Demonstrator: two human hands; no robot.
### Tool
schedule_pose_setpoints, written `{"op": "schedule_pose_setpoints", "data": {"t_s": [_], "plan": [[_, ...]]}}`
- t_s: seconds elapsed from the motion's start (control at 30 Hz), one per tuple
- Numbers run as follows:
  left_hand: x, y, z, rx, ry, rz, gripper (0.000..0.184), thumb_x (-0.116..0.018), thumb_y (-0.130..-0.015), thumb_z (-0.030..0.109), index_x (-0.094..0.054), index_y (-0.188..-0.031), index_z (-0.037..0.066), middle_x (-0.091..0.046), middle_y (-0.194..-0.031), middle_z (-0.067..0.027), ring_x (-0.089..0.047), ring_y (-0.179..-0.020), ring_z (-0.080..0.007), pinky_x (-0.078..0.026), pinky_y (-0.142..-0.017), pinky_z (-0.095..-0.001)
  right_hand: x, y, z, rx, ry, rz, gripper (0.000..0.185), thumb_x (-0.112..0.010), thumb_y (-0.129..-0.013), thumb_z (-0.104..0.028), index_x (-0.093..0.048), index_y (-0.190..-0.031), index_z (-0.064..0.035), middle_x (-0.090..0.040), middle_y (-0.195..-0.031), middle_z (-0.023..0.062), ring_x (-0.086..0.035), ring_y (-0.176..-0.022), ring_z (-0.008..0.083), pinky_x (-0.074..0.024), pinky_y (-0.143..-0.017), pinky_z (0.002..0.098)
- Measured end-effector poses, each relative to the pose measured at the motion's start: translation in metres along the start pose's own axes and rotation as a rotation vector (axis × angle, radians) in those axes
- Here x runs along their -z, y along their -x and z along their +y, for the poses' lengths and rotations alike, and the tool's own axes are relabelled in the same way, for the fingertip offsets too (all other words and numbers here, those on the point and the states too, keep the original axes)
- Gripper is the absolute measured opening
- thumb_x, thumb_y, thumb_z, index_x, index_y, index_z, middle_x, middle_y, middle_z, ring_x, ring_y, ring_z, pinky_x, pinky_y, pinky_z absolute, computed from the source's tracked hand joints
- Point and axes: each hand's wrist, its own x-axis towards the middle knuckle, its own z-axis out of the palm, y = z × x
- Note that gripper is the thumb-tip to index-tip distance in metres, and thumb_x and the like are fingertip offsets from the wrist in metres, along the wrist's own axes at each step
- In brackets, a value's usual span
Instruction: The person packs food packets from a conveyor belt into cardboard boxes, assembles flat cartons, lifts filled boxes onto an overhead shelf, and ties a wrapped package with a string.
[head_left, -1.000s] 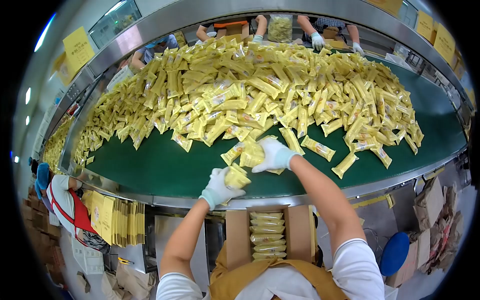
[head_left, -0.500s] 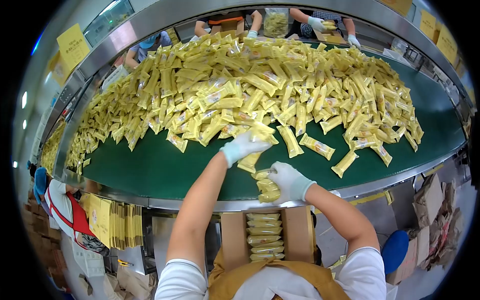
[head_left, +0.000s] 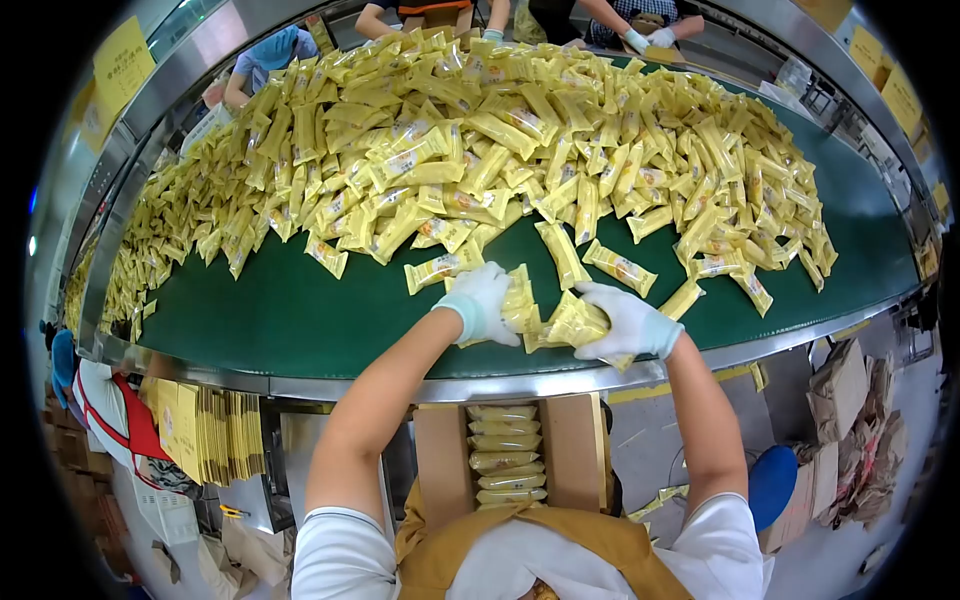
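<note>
My gloved left hand (head_left: 484,304) is closed on yellow wrapped snack packets (head_left: 519,300) near the front edge of the green belt. Facing it, my gloved right hand (head_left: 628,322) grips a few more snack packets (head_left: 577,320). The two bunches nearly meet between my hands; their exact number is hidden by fingers and overlap. Just beyond, a loose packet (head_left: 562,254) lies on the belt in front of the large packet pile (head_left: 450,150). Below the belt edge, an open cardboard box (head_left: 441,455) holds a row of packets (head_left: 505,442).
The green conveyor belt (head_left: 250,320) has a metal rim (head_left: 330,389). Folded yellow cartons (head_left: 215,425) stand at the lower left, beside a person in a red apron (head_left: 140,415). A blue stool (head_left: 773,487) and crumpled brown paper (head_left: 865,440) are at right. Co-workers' gloved hands (head_left: 650,40) show across the belt.
My left hand has come down toward the belt's front edge with packets. The right hand has moved right, its packets now turned toward the left hand's bunch. The view has shifted slightly.
</note>
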Motion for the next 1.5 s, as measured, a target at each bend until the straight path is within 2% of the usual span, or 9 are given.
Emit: {"op": "schedule_pose_setpoints", "data": {"t_s": [0.1,0.23,0.57,0.9,1.1,1.13,1.23,1.37,1.5], "plan": [[0.009,0.030,-0.006,0.088,-0.044,-0.016,0.098,-0.084,-0.059,0.059,-0.057,-0.135,0.003,-0.051,-0.139,-0.0191,-0.050,-0.130,-0.0346,-0.040,-0.109,-0.0438,-0.028,-0.020,-0.006,0.044,0.141,-0.139,0.079,-0.084,-0.068,-0.051,-0.064,-0.120,0.0045,-0.051,-0.141,0.0329,-0.052,-0.130,0.0406,-0.0422,-0.108,0.0358],[-0.007,0.055,-0.022,0.128,-0.080,0.043,0.097,-0.084,-0.059,0.060,-0.056,-0.134,0.004,-0.046,-0.147,-0.0210,-0.046,-0.135,-0.0371,-0.036,-0.112,-0.0443,-0.034,-0.002,-0.031,-0.045,0.375,-0.184,0.085,-0.082,-0.063,-0.055,-0.061,-0.124,-0.0005,-0.063,-0.120,0.0196,-0.055,-0.112,0.0372,-0.0429,-0.102,0.0387],[-0.028,0.082,-0.016,0.156,-0.193,0.171,0.096,-0.083,-0.061,0.062,-0.054,-0.133,0.005,-0.049,-0.143,-0.0175,-0.044,-0.135,-0.0366,-0.026,-0.117,-0.0510,-0.036,0.011,-0.014,-0.045,0.479,0.249,0.071,-0.083,-0.064,-0.048,-0.063,-0.118,-0.0067,-0.055,-0.114,0.0174,-0.052,-0.114,0.0353,-0.0450,-0.096,0.0423],[-0.018,0.096,-0.013,0.363,-0.009,0.110,0.132,-0.080,-0.063,0.065,-0.015,-0.159,0.002,-0.053,-0.135,-0.0194,-0.054,-0.123,-0.0332,-0.039,-0.104,-0.0426,-0.059,0.004,0.005,-0.379,0.537,0.196,0.124,-0.082,-0.065,-0.057,-0.019,-0.157,-0.0019,-0.057,-0.123,0.0227,-0.059,-0.110,0.0387,-0.0476,-0.095,0.0457],[-0.063,0.133,-0.075,0.173,0.710,0.689,0.135,-0.094,-0.060,0.038,-0.011,-0.158,-0.004,-0.050,-0.140,-0.0219,-0.052,-0.129,-0.0328,-0.041,-0.111,-0.0403,-0.044,0.050,-0.091,0.016,0.312,0.412,0.120,-0.087,-0.062,-0.045,-0.026,-0.151,0.0070,-0.059,-0.113,0.0245,-0.060,-0.103,0.0419,-0.0496,-0.092,0.0477],[-0.048,0.144,-0.070,0.103,1.173,0.642,0.134,-0.095,-0.059,0.017,-0.008,-0.159,-0.002,-0.047,-0.144,-0.0196,-0.049,-0.132,-0.0276,-0.043,-0.110,-0.0386,-0.042,0.057,-0.123,0.039,0.325,0.321,0.113,-0.086,-0.062,-0.045,-0.031,-0.146,0.0065,-0.059,-0.113,0.0230,-0.060,-0.102,0.0409,-0.0487,-0.088,0.0488],[-0.029,0.175,-0.044,-0.115,1.260,0.847,0.131,-0.092,-0.062,0.012,-0.006,-0.161,0.002,-0.047,-0.144,-0.0151,-0.051,-0.129,-0.0230,-0.047,-0.105,-0.0364,-0.073,0.066,-0.177,0.171,0.645,0.030,0.100,-0.083,-0.069,-0.045,-0.039,-0.146,0.0009,-0.059,-0.107,0.0181,-0.060,-0.097,0.0338,-0.0451,-0.088,0.0453],[0.014,0.211,0.020,0.030,1.812,0.514,0.130,-0.093,-0.062,0.026,-0.011,-0.161,0.004,-0.054,-0.136,-0.0082,-0.054,-0.122,-0.0176,-0.044,-0.107,-0.0381,-0.159,0.051,-0.175,0.202,0.985,-0.356,0.099,-0.078,-0.073,-0.043,-0.035,-0.152,-0.0008,-0.059,-0.113,0.0131,-0.058,-0.102,0.0291,-0.0428,-0.087,0.0437],[-0.008,0.228,0.063,-0.408,1.176,0.518,0.139,-0.099,-0.053,0.037,-0.017,-0.159,-0.002,-0.049,-0.141,-0.0157,-0.049,-0.130,-0.0251,-0.038,-0.112,-0.0407,-0.198,0.037,-0.168,0.141,0.606,-0.580,0.103,-0.077,-0.075,-0.054,-0.033,-0.155,-0.0060,-0.054,-0.137,0.0158,-0.055,-0.125,0.0341,-0.0409,-0.099,0.0503]]}}
